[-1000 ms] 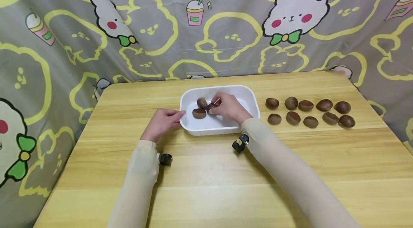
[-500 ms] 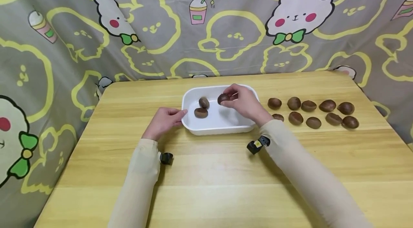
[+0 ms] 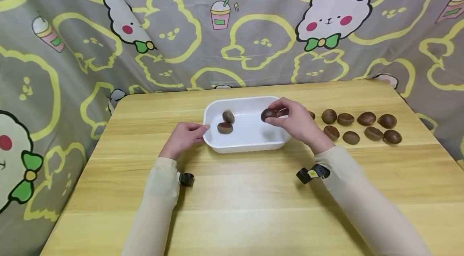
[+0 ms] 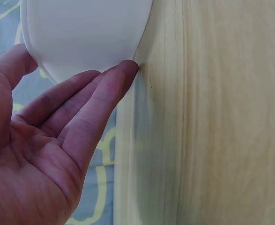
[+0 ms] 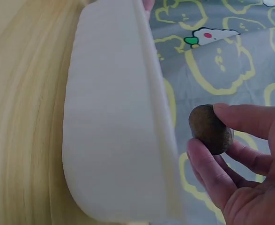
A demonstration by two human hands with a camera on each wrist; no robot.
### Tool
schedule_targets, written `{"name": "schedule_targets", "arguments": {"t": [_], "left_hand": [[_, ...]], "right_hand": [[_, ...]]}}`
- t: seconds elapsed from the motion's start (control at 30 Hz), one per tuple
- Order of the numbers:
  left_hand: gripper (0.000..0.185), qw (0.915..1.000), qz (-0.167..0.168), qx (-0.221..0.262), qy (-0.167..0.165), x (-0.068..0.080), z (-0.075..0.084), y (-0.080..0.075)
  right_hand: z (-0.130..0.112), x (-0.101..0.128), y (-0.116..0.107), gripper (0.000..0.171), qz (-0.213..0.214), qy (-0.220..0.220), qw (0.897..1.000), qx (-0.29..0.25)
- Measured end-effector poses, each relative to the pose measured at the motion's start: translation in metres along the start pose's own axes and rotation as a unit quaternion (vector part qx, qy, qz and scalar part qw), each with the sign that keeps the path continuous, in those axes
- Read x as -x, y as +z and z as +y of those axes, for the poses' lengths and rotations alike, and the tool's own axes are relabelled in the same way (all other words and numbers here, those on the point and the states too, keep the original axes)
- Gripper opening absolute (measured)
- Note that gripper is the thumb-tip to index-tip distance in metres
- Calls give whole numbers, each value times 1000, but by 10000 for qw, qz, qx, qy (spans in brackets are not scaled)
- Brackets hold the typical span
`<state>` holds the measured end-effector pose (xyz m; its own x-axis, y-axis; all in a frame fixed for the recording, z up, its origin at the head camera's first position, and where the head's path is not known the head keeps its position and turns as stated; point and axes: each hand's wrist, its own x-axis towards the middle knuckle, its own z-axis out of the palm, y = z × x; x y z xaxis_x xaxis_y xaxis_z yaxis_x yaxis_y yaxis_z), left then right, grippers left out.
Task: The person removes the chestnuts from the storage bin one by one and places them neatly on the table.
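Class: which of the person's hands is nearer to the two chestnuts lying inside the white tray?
Left. The left hand touches the white tray beside the two chestnuts; the right hand holds another chestnut over the tray's far end.

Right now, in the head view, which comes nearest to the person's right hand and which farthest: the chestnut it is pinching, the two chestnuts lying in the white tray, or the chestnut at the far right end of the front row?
1. The pinched chestnut, in the right hand over the white tray.
2. The two tray chestnuts, at the tray's left end.
3. The end chestnut, far right on the table.
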<state>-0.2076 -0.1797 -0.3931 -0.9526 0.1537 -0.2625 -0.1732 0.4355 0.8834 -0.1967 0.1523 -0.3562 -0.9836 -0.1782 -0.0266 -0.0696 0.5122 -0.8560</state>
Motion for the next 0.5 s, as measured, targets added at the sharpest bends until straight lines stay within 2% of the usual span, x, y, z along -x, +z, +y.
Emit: {"name": "schedule_targets", "arguments": {"t": [0.23, 0.5], "left_hand": [[50, 10000, -52, 60, 52, -2, 0, 0], [51, 9998, -111, -150, 87, -2, -2, -2]], "right_hand": [[8, 25, -18, 37, 103, 37, 9999, 105], [21, 48, -30, 36, 317, -2, 9991, 285]]}}
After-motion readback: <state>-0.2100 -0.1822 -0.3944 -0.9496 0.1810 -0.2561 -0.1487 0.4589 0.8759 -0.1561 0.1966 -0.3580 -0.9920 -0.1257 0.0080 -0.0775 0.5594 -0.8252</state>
